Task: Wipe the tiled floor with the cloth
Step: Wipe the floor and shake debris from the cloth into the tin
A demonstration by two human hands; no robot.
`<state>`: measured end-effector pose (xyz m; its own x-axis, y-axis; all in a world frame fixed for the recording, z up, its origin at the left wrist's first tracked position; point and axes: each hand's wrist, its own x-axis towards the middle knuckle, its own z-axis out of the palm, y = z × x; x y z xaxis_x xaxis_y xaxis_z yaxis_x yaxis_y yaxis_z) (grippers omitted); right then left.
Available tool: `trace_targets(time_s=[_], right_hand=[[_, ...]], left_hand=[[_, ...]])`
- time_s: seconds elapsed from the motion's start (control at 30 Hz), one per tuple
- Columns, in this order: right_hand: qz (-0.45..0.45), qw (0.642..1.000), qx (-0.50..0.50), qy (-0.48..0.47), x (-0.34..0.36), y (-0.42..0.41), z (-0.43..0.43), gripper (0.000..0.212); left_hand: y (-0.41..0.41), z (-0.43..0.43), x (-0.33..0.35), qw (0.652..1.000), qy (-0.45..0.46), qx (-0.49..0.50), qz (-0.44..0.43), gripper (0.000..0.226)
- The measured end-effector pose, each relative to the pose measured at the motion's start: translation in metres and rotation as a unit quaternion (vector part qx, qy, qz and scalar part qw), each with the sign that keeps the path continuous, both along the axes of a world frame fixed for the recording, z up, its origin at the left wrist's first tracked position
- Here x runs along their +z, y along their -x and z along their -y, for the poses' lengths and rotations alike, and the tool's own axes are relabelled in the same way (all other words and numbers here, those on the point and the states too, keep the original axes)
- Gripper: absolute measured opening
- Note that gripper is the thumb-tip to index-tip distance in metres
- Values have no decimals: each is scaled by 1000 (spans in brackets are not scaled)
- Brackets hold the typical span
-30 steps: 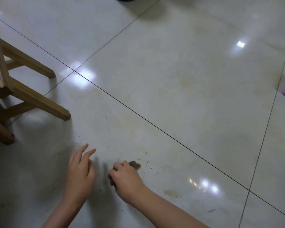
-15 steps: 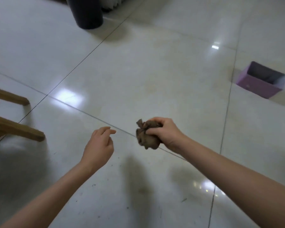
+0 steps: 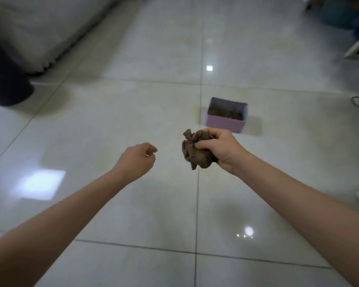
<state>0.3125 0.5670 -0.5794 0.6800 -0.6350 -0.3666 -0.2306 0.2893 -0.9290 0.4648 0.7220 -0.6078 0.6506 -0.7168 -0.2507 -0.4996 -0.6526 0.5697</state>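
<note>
Right hand fingers curl round bunched cloth, held up near side of purple box. Left hand loosely curled, empty. Risk: trapped grit dropping onto floor.

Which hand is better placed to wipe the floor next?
Right. The right hand grips the bunched brown cloth above the floor, so it can likely go straight down to wipe. The left hand holds nothing, fingers loosely curled.

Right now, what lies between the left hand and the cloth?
Nothing: in the head view, the gap between left hand and cloth shows only bare floor beneath. The right hand grips the cloth.
</note>
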Motion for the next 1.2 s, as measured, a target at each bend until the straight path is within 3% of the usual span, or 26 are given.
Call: trace_targets(time_s=[0.37, 0.57, 0.77, 0.93, 1.1, 1.2], right_hand=[[0, 997, -78, 15, 107, 38, 126, 22], [-1, 991, -132, 2, 85, 19, 167, 26], [-50, 982, -171, 66, 38, -22, 244, 30], [-91, 971, -198, 97, -13, -67, 283, 26], [-155, 963, -182, 126, -47, -94, 294, 28], [-189, 951, -187, 155, -63, -102, 303, 26]], left_hand=[[4, 105, 105, 998, 4, -19, -61, 25], [-21, 170, 98, 996, -15, -47, -76, 22], [-41, 291, 51, 987, 18, -104, -121, 20], [-51, 352, 10, 937, 113, -108, -312, 18], [-67, 365, -19, 904, 122, -101, -397, 28], [-77, 375, -35, 864, 113, -86, -483, 24]])
